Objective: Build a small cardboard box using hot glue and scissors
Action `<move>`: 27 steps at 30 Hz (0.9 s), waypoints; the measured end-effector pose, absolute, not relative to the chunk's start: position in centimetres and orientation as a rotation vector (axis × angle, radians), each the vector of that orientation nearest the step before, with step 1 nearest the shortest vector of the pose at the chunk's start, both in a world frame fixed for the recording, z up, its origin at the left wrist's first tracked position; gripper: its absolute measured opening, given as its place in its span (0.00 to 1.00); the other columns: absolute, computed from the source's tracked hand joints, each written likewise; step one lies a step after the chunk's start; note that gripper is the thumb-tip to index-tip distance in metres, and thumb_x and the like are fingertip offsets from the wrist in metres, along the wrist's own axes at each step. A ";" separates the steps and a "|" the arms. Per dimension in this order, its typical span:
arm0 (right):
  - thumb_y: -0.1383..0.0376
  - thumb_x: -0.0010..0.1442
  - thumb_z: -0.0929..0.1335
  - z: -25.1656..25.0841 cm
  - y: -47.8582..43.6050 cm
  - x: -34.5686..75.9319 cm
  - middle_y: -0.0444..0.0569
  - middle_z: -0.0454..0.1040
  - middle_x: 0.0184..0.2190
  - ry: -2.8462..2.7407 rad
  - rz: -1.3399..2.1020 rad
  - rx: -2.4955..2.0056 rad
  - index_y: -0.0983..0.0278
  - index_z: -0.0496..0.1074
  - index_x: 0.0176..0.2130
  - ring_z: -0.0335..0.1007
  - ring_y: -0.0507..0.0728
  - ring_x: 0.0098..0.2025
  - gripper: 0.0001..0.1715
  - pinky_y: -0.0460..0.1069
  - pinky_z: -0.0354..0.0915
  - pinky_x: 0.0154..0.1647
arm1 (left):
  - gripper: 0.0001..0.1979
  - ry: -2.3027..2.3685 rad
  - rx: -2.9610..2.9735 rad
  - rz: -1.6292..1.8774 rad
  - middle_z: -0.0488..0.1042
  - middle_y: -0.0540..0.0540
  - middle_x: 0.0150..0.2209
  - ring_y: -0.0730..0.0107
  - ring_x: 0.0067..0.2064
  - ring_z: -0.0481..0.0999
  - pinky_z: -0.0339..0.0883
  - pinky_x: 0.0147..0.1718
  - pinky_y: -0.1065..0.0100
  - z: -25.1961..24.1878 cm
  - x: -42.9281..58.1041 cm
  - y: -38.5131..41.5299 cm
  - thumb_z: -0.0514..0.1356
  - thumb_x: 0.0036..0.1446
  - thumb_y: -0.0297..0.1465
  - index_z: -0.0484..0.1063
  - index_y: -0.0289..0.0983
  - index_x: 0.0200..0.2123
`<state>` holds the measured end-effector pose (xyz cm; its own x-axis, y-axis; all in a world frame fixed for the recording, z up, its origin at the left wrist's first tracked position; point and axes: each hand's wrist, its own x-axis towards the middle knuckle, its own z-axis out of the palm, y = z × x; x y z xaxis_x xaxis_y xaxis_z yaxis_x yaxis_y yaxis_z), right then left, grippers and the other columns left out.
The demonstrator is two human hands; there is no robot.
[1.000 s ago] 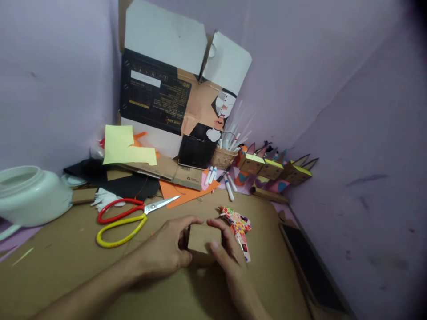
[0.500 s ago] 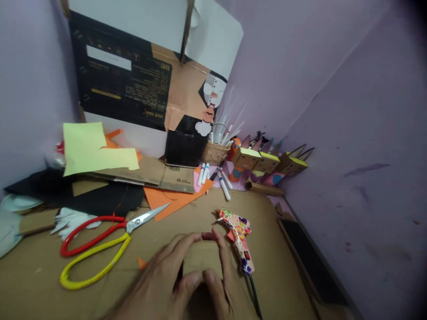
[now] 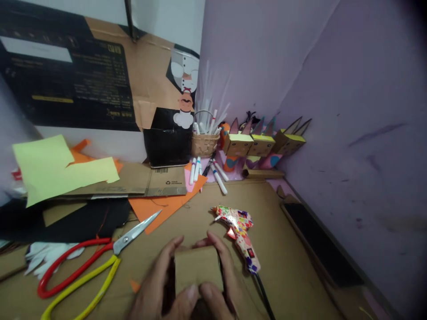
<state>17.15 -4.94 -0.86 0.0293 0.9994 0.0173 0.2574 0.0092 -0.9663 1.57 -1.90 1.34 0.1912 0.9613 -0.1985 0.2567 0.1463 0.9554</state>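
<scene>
Between my two hands is a small brown cardboard box (image 3: 198, 268), its flat top facing up. My left hand (image 3: 156, 281) is wrapped round its left side, with the thumb on the near edge. On the right side, my right hand (image 3: 231, 280) curls its fingers about the box, its thumb beside the other one. Just right of my right hand lies a glue gun (image 3: 238, 229) with a colourful pattern and a dark cord. Scissors (image 3: 116, 246) with one red and one yellow handle lie open-bladed to the left. The box's underside is hidden.
Behind stand a basket (image 3: 206, 145) of markers and glue sticks and several cardboard animal figures (image 3: 239, 144). Loose markers (image 3: 218, 179), orange paper (image 3: 173, 200) and yellow paper (image 3: 46, 166) lie at the back. A dark flat device (image 3: 322, 244) rests along the right wall.
The view has shifted right and closer, so the scissors and paper sit farther left. My hands have spread slightly round the cardboard box, and more of its top shows.
</scene>
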 end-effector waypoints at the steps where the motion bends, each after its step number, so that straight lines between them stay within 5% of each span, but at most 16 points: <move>1: 0.52 0.57 0.62 -0.5 -5.0 17.1 0.54 0.67 0.55 -1.361 1.034 -1.421 0.61 0.51 0.62 0.64 0.63 0.57 0.38 0.53 0.61 0.54 | 0.29 1.256 1.255 0.802 0.73 0.42 0.50 0.52 0.53 0.70 0.68 0.46 0.60 1.8 1.8 -1.9 0.59 0.48 0.39 0.62 0.41 0.55; 5: 0.55 0.59 0.61 0.0 -4.9 17.0 0.52 0.66 0.55 -1.318 1.039 -1.478 0.59 0.55 0.60 0.63 0.61 0.57 0.31 0.52 0.60 0.56 | 0.22 1.145 1.102 0.806 0.76 0.47 0.37 0.61 0.39 0.74 0.69 0.37 0.66 3.8 2.8 -1.9 0.58 0.48 0.38 0.67 0.39 0.47; 11: 0.57 0.62 0.55 0.5 -4.3 17.1 0.56 0.65 0.52 -1.471 1.128 -1.337 0.64 0.53 0.55 0.64 0.58 0.52 0.24 0.52 0.60 0.53 | 0.15 1.278 1.181 0.851 0.67 0.56 0.23 0.77 0.19 0.59 0.53 0.15 0.76 3.7 3.4 -2.2 0.56 0.45 0.31 0.67 0.39 0.39; 15: 0.58 0.58 0.58 1.0 -3.9 16.9 0.56 0.67 0.48 -1.405 1.061 -1.305 0.66 0.56 0.52 0.64 0.60 0.50 0.24 0.54 0.59 0.52 | 0.19 1.383 1.216 0.842 0.62 0.57 0.20 0.76 0.14 0.56 0.49 0.11 0.75 2.9 3.8 -2.0 0.54 0.48 0.42 0.66 0.38 0.42; 21: 0.63 0.48 0.61 2.0 -3.3 15.5 0.43 0.67 0.28 -1.088 1.045 -1.351 0.62 0.64 0.38 0.65 0.58 0.34 0.15 0.50 0.62 0.36 | 0.12 1.493 1.420 0.925 0.67 0.53 0.22 0.70 0.22 0.65 0.58 0.20 0.72 2.0 4.2 -1.5 0.52 0.49 0.38 0.68 0.38 0.35; 27: 0.61 0.49 0.60 2.1 -3.3 14.6 0.42 0.66 0.25 -1.060 0.956 -1.382 0.60 0.62 0.36 0.64 0.57 0.32 0.12 0.49 0.61 0.33 | 0.11 1.508 1.501 0.970 0.73 0.48 0.29 0.60 0.35 0.71 0.62 0.36 0.65 2.7 4.2 -2.1 0.52 0.51 0.35 0.68 0.38 0.36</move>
<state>14.59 -3.34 2.08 0.2753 0.9612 0.0177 0.0808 -0.0049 -0.9967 4.19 -2.13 2.71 0.0037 0.9999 -0.0130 0.4026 0.0104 0.9153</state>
